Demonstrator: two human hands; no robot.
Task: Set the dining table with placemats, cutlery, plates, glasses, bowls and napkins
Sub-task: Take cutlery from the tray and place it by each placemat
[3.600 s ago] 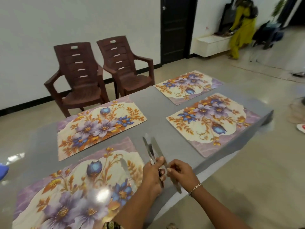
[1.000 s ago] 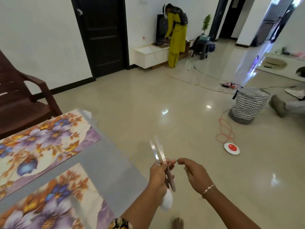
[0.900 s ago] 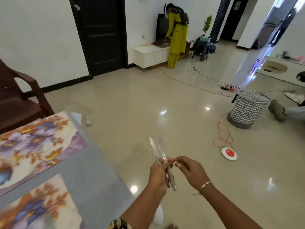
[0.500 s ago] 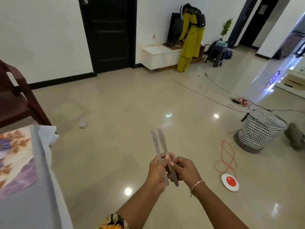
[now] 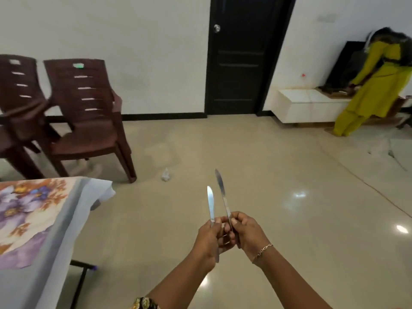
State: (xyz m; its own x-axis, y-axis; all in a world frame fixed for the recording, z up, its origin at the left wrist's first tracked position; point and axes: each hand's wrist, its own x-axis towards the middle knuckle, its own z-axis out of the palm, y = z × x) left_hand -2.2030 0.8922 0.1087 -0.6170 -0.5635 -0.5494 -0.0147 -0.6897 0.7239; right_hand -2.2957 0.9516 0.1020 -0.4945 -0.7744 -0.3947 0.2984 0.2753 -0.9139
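Observation:
I hold two steel table knives upright in front of me, over the floor and to the right of the table. My left hand (image 5: 208,241) grips the shorter-looking knife (image 5: 210,202) by its handle. My right hand (image 5: 247,233) pinches the other knife (image 5: 220,186), whose blade leans slightly left and reaches higher. The two hands touch each other. At the left edge lies a floral placemat (image 5: 24,215) on the grey table (image 5: 44,277).
Two brown plastic chairs (image 5: 89,121) stand behind the table's corner. A crumpled scrap (image 5: 166,175) lies on the glossy floor. A black door (image 5: 238,54) is straight ahead. A person in yellow (image 5: 370,85) bends over a low white cabinet (image 5: 310,105) at the right.
The view has swung back left, so the chairs and more of the table show again. My right hand has taken one knife out of the left hand's pair; the blades now stand apart.

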